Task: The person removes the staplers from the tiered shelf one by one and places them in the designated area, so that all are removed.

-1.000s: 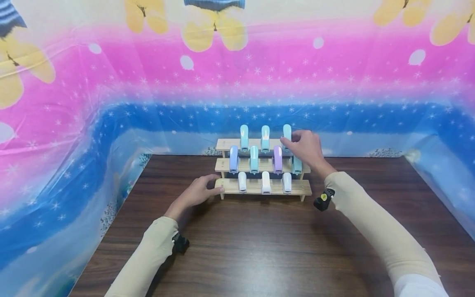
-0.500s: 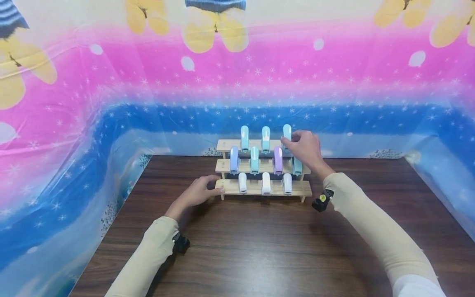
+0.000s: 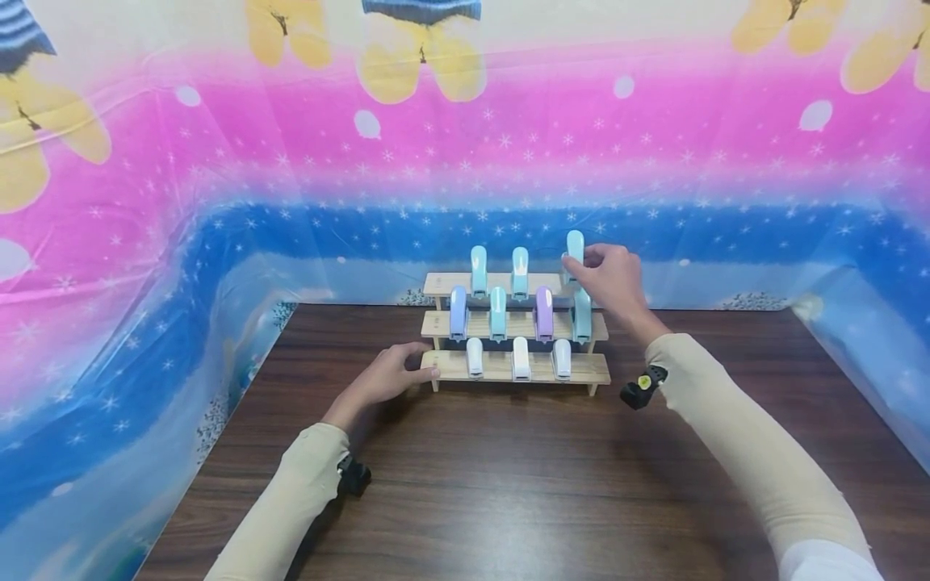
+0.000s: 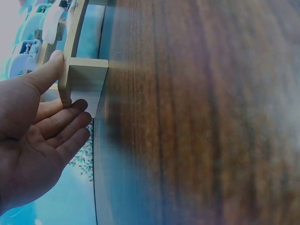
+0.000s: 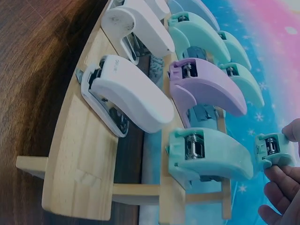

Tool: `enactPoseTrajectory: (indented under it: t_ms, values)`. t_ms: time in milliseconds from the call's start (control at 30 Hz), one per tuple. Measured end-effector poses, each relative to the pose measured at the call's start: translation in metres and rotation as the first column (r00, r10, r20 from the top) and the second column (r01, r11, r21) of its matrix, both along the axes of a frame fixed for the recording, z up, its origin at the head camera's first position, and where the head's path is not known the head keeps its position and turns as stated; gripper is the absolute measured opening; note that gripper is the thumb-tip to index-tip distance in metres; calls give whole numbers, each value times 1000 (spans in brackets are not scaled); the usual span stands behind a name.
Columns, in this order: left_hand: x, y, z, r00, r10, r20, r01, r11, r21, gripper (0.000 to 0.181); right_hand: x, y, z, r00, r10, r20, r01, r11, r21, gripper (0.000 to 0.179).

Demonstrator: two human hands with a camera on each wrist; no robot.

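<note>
A three-tier wooden display stand [image 3: 592, 368] holds rows of mini staplers. My left hand [image 3: 385, 376] grips the left end of its lowest board, thumb on top and fingers beneath, as the left wrist view shows. At the top tier's right end, my right hand [image 3: 613, 278] pinches a teal stapler [image 3: 575, 246] between thumb and fingers, its metal mechanism showing in the right wrist view. Below it, on the middle tier, are another teal stapler [image 5: 213, 152] and a purple stapler [image 3: 544, 313]. Two more teal staplers stand on the top tier, including one in the middle [image 3: 519, 270].
White staplers sit along the lowest tier, one at its right [image 3: 562, 359]. A blue stapler [image 3: 458, 313] is at the middle tier's left. The stand rests near the back of a dark wooden table [image 3: 494, 484], before a patterned cloth backdrop [image 3: 494, 177].
In the last half second my right hand has moved up and to the right with the teal stapler. My left hand stays at the stand's lowest board.
</note>
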State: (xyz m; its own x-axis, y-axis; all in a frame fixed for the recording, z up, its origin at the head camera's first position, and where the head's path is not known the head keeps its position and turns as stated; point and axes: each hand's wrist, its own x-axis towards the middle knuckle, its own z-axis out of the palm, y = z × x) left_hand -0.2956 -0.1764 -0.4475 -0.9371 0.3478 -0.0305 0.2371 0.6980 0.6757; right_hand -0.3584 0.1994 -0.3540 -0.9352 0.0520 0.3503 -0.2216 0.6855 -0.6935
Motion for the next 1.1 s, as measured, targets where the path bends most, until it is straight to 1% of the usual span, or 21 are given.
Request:
enactPoseTrajectory:
  t_ms: [167,300,433,600,800,1033,1100]
  values:
    - [2,0,2,1000,-2,-6,2,1000,-6,57,2,8,5,1000,-18,10,18,1000,-4,64]
    - [0,0,2,1000,2,-5,-2,1000,-5,56,6,14,7,1000,-26,-4,26,1000,-1,64]
    - [-1,-1,0,1000,-1,-4,1,1000,-3,56,10,20,7,999,-36,-19,36,999,2,61]
    - [-1,0,-1,1000,11,8,-11,1000,-2,57,17,26,7,999,-32,-42,32,999,0,61]
    - [-1,0,-1,1000,12,7,-12,1000,4,57,23,36,8,1000,-18,-20,17,1000,-21,61]
    - [-1,0,-1,1000,9,4,-9,1000,-3,56,32,49,6,998,-33,-55,33,999,0,55]
    - [-1,0,-1,1000,11,8,-11,1000,0,56,35,52,4,998,-40,-40,40,999,3,59]
